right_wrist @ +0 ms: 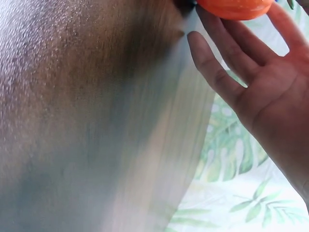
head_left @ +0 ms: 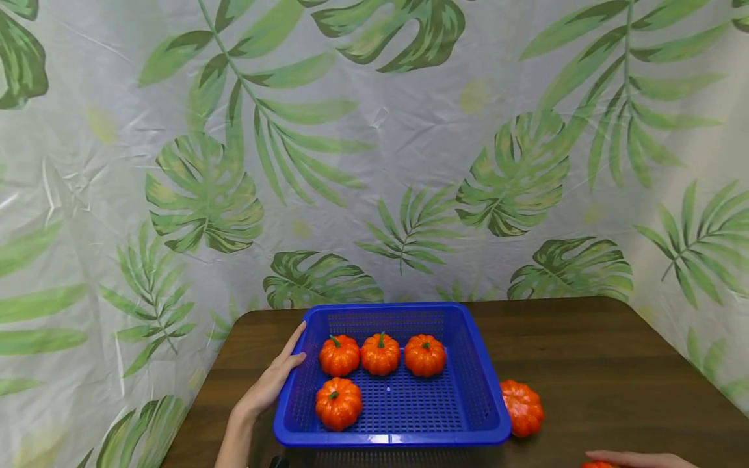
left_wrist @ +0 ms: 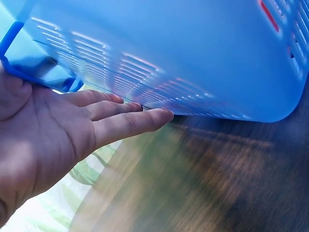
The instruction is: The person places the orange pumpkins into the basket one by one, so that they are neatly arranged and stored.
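A blue plastic basket (head_left: 386,439) stands on the table with several small orange pumpkins inside, among them a front one (head_left: 339,403). At its left side is my left hand (head_left: 272,383), its thumb by the rim. The left wrist view has the fingers of this hand (left_wrist: 72,121) lying straight along the outside of the basket wall (left_wrist: 193,58). My right hand (head_left: 643,459), mostly cut off at the bottom right, holds another orange pumpkin (right_wrist: 236,7) between thumb and fingers. Only part of that pumpkin shows.
One more orange pumpkin (head_left: 523,408) lies on the dark wooden table (head_left: 585,364) against the basket's right side. A leaf-patterned sheet (head_left: 409,162) hangs behind the table. A small black object (head_left: 279,461) shows at the bottom edge, near the left forearm.
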Demonstrator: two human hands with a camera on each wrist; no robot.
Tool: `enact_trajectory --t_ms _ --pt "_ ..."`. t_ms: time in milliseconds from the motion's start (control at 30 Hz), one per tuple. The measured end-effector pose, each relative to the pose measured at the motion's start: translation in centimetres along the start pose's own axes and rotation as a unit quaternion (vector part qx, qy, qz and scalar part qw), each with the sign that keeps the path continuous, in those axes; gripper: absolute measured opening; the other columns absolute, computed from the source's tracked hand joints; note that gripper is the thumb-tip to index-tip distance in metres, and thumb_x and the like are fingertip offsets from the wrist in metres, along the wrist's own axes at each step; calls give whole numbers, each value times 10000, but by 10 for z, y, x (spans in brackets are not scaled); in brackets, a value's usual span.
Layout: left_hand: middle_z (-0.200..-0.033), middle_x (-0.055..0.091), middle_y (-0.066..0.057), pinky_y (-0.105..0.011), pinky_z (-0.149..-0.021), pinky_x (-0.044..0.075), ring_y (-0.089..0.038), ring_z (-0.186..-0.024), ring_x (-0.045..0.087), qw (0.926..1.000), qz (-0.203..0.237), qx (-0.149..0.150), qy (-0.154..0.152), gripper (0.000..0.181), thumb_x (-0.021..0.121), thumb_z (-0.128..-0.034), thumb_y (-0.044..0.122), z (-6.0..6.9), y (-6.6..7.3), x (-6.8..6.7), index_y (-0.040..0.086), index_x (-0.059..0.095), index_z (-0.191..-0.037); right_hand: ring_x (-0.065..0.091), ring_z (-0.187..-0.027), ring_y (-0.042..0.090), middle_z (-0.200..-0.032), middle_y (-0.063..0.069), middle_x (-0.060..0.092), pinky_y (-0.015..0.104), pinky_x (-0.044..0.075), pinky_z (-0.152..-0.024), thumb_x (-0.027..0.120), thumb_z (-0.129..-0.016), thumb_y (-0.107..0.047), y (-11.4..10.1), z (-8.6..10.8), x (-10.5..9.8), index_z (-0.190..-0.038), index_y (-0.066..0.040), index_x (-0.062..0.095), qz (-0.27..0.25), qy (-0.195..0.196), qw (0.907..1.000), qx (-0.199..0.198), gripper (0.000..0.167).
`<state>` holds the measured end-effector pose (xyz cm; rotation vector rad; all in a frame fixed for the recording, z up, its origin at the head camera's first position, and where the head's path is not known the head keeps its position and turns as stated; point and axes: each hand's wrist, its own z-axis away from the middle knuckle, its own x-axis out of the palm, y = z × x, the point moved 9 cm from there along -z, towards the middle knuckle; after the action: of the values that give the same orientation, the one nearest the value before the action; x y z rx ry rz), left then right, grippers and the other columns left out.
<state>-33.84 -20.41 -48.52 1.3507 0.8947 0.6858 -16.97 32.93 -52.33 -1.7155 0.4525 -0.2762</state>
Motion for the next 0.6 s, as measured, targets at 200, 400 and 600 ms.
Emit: enact_trajectory --t_ms 200,400,600 --pt "-1740 -4 -207 -365 -996 534 -482 -1422 429 10000 72 -45 5 655 310 -1141 296 0 -1 0 322 -74 -1670 372 -1462 -52 -1635 -38 444 81 370 -1059 439 -881 260 -4 9 -15 -1575 2 392 2778 639 9583 -197 742" --pt "-1740 2 -206 -375 -1001 535 -488 -1426 427 10000 28 -63 44 654 318 -1140 302 -1 -1 0 325 -62 -1672 367 -1464 -56 -1663 -85 388 148 418 -1061 377 -950 228 4 14 -24 -1610 -4 310 1607 873 9828 243 703" --pt "-1739 15 -210 -363 -980 544 -464 -1397 470 10000 32 -82 27 651 314 -1141 311 0 -1 -1 334 -63 -1670 353 -1481 -21 -1702 -113 295 247 524 -919 470 -1044 -157 31 36 -59 -1652 -63 207 2127 894 9730 -117 670"
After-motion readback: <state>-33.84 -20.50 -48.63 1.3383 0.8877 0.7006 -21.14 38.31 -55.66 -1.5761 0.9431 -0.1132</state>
